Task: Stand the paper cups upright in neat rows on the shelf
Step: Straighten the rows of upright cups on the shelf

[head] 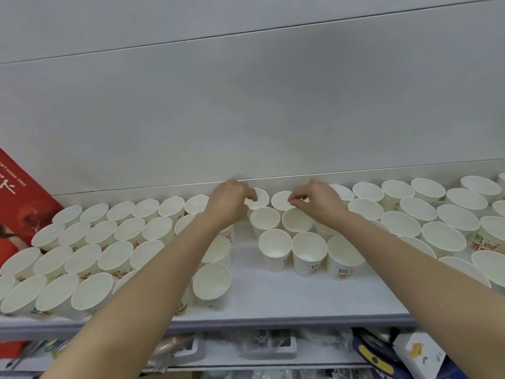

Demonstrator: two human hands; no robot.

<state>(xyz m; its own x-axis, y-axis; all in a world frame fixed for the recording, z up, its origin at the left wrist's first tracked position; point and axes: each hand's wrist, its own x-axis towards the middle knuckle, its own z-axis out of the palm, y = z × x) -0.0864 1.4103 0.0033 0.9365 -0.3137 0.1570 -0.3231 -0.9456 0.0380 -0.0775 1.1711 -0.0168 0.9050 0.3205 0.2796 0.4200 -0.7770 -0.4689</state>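
Note:
Several white paper cups with printed sides stand upright in rows across the white shelf (273, 299). My left hand (228, 202) reaches to the back row and pinches the rim of a back-row cup (259, 196). My right hand (317, 201) pinches the rim of the neighbouring back-row cup (280, 199). In front of these stand a cup (264, 218), another cup (297, 221), and a front trio of cups (308, 248). A bare strip of shelf runs between the left block of cups (90, 247) and the middle group.
A red box (19, 203) leans at the far left against the grey back wall. More upright cups (437, 214) fill the shelf's right side. Below the shelf edge lie wrapped goods and a blue and yellow item (374, 356).

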